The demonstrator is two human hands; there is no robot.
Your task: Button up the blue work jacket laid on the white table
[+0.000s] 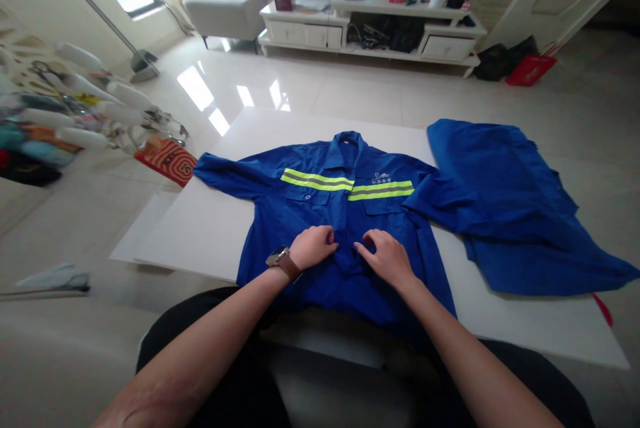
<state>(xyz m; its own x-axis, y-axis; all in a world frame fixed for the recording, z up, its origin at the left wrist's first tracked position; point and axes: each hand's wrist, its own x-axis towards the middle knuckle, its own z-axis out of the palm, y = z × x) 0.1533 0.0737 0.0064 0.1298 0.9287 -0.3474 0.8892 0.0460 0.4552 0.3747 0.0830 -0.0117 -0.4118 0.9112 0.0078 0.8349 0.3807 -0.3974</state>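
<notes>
Our left hand and right hand hold their fingers curved and open at the jacket, well inside its side edges. Its hem reaches the near edge of the tabletop; bare room lies left.

We saw a white TV cabinet by the far wall, a pale ottoman beside it, and a red bag on the floor near the cabinet's other end.

White board surface, blue jacket spread out, blue garments heaped at right
</notes>
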